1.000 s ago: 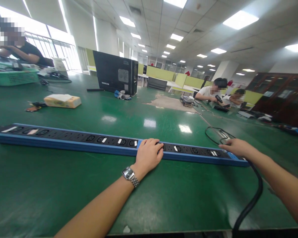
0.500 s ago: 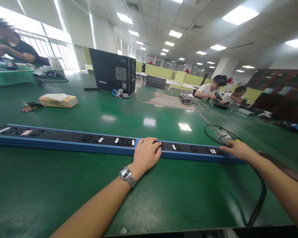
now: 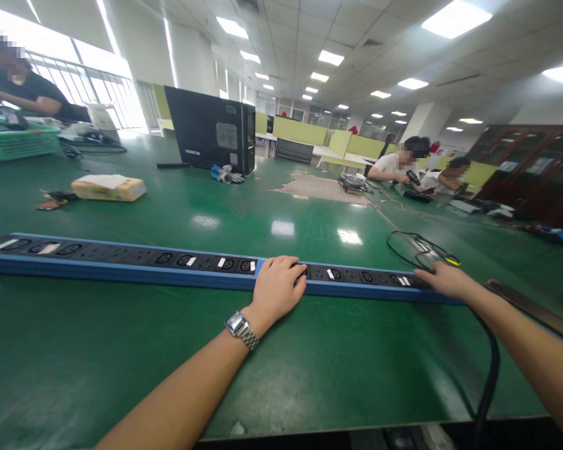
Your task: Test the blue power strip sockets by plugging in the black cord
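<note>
A long blue power strip (image 3: 122, 262) with black sockets lies across the green table (image 3: 122, 356) in front of me. My left hand (image 3: 278, 289), with a metal watch on the wrist, rests over the strip's middle, fingers curled on top of it. My right hand (image 3: 443, 279) lies on the strip's right end, where a thick black cable (image 3: 490, 369) leaves it and runs toward the table's near edge. Whether either hand truly grips the strip is hard to tell; both press on it.
A loop of thin black wire (image 3: 415, 250) lies just beyond the right end. Farther back are a yellow tissue pack (image 3: 107, 187), a black computer case (image 3: 211, 130) and a green basket (image 3: 19, 142). Other people sit at the far left and far right.
My view has drifted slightly; the strip and both hands stay put. A dark flat bar has come into view at the right.
</note>
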Available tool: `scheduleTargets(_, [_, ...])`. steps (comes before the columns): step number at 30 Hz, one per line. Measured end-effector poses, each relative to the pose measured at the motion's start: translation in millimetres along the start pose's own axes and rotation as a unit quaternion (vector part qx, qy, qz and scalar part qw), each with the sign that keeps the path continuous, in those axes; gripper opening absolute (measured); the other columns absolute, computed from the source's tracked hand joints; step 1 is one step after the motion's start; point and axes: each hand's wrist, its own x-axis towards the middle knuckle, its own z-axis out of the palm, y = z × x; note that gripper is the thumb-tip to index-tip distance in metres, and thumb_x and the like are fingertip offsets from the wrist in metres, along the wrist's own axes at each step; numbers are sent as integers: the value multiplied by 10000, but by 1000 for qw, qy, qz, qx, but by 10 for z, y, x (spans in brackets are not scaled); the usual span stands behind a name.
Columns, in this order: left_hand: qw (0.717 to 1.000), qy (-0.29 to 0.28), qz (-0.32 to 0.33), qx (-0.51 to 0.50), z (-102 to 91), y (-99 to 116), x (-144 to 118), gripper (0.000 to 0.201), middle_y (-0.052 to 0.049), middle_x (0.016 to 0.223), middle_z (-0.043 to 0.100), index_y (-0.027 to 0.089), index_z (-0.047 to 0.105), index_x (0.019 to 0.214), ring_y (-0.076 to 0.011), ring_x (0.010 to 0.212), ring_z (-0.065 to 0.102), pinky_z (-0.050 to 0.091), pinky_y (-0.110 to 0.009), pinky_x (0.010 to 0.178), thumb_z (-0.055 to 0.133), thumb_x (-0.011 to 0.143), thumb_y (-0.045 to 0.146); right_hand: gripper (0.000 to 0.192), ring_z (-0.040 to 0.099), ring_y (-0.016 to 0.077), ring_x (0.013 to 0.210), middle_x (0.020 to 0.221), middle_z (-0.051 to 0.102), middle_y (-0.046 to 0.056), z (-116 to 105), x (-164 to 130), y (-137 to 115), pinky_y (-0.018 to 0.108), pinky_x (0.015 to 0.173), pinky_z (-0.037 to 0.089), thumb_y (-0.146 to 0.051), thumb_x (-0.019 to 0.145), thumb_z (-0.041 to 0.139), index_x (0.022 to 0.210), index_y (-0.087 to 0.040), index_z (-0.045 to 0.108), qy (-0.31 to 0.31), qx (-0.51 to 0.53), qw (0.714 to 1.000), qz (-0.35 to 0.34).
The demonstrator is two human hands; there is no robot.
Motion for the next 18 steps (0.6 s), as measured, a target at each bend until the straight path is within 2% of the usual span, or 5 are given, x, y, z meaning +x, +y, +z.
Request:
scheduleTargets(4, [1000,-5,3,3,-9,2,1,292,-60,1199,667,231,700,1108,-222,1129,571,409,-408,996,496,911,298,605,659,309,873,944,692,207,-12,-22,6,351,724,478,-595,889,366,955,-65,649,-11,19,1000,15])
scheduleTargets(10, [1000,-2,3,-4,-24,7,0,288,-69,1194,671,234,705,1103,-229,1129,575,415,-427,997,505,905,300,641,661,325,889,961,685,229,22,-94,0,362,736,479,-595,894,356,1039,-34,632,18,-13,1000,10])
scheduleTargets(18, [1000,-6,4,4,-13,0,0,293,-64,1203,667,227,699,1113,-228,1134,575,416,-427,997,503,908,300,589,659,314,905,1009,683,233,-65,88,-110,370,766,496,-562,871,438,989,-33,668,-20,-51,998,-6])
